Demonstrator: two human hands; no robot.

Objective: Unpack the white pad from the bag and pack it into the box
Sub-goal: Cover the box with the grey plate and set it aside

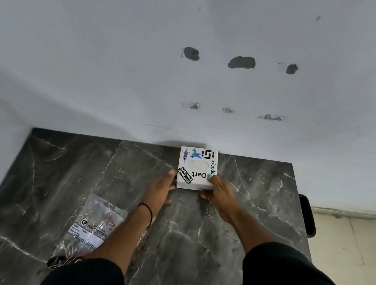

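Note:
A white box [197, 167] covered in stickers sits at the far edge of the dark marble table [217, 242], close to the wall. An oval opening in its top shows something white inside. My left hand [162, 185] touches the box's near left corner, fingers spread along its side. My right hand [218, 189] grips the near right corner, thumb on top. A crumpled clear plastic bag [92, 223] with printed labels lies flat at the near left, partly under my left forearm. The white pad is not separately visible.
A white wall with patched holes rises directly behind the table. A dark object [306, 215] hangs off the table's right edge, and pale floor tiles [349, 235] show to the right.

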